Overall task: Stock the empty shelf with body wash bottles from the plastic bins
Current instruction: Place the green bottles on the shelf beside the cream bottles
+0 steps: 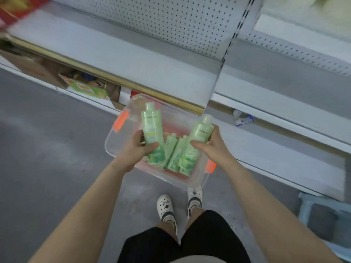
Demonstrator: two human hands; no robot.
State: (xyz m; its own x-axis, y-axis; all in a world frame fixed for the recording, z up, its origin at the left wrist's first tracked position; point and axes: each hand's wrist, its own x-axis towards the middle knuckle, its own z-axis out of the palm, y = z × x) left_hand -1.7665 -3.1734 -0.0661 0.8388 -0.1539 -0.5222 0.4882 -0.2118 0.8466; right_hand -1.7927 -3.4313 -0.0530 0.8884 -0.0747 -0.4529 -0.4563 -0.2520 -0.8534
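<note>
Setting: shop aisle, grey floor; the white pegboard-backed shelf (133, 59) is seen bare.
Bin: a clear plastic bin (118, 147) is set on the floor below the shelf edge; spare bottles (172, 152) lie inside.
Left hand (135, 150): fingers are wrapped round a green body wash bottle (152, 130), held above the bin.
Right hand (210, 144): fingers are closed round a second bottle (198, 135).
Risk: each bottle is held one-handed, so a slip is likely if the shelf lip is knocked on the lift.

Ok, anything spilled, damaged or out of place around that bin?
No spill or damage shows. One stray: a small white-and-blue item lies alone on the bottom shelf right of the bin, too blurred to identify.
</note>
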